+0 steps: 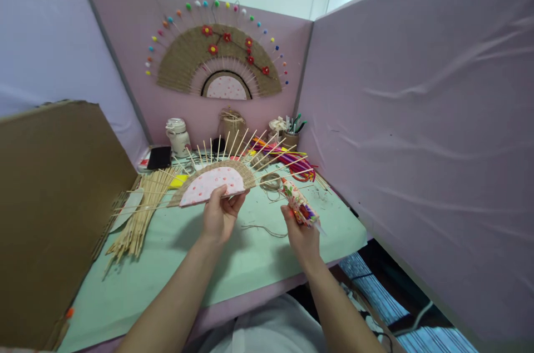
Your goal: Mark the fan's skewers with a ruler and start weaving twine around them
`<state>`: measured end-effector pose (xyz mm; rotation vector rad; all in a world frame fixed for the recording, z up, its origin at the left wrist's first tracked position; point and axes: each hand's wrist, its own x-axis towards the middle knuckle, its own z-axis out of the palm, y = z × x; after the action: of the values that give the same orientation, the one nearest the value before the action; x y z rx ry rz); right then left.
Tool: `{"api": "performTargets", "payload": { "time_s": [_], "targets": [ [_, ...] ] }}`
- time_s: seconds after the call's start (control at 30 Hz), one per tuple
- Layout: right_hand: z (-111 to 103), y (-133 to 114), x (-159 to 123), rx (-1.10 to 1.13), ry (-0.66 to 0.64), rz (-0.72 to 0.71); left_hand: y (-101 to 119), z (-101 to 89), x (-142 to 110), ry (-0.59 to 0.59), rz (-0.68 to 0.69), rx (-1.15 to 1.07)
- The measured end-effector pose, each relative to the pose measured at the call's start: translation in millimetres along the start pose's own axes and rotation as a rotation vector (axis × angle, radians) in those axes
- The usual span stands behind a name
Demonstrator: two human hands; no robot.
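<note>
My left hand (223, 215) grips the flat lower edge of a half-round fan (212, 185), its thumb resting on the pink patterned centre. A woven tan band borders that centre, and thin wooden sticks (287, 161) spread outward from it. To the right, my right hand (302, 233) is wrapped round a glue gun (298, 202) covered in flowery material, its tip pointing up and left near the fan's right end. Behind the glue gun tip lies a coil of twine (271, 181). A loose piece of twine (265, 229) rests on the green tabletop between my hands.
A bundle of wooden sticks (139, 219) lies at left beside a cardboard panel (54, 214). Toward the back stand a white jar (178, 137), a twine-wrapped container (232, 126) and a pen cup (291, 140). Colourful pipe cleaners (298, 167) lie right. A decorated fan (179, 61) hangs on the partition.
</note>
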<state>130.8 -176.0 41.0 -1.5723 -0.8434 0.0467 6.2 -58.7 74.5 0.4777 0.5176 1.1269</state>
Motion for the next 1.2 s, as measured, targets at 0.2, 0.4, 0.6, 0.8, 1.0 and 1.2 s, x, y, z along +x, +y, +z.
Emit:
{"api": "performTargets", "payload": {
  "time_s": [0.2, 0.4, 0.6, 0.8, 1.0, 1.2],
  "targets": [
    [1, 4, 2, -0.007, 0.006, -0.015, -1, -2.4, -1, -0.007, -0.002, -0.001],
    [3, 11, -1, -0.021, -0.016, -0.039, -1, -2.9, -2, 0.001, 0.001, -0.002],
    [4, 17, -2, -0.025, -0.013, -0.026, -2, -4.2, -2, 0.008, 0.009, -0.001],
    [7, 23, -2, -0.019, 0.018, -0.044, -4, -7.5, -2, -0.009, 0.012, -0.003],
    [6, 23, -4, 0.0, 0.027, -0.008, -5, -9.5, 0, -0.008, 0.02, 0.002],
    [4, 18, -6, 0.038, -0.019, 0.007, -6, -10.9, 1, 0.005, 0.026, -0.008]
  ]
}}
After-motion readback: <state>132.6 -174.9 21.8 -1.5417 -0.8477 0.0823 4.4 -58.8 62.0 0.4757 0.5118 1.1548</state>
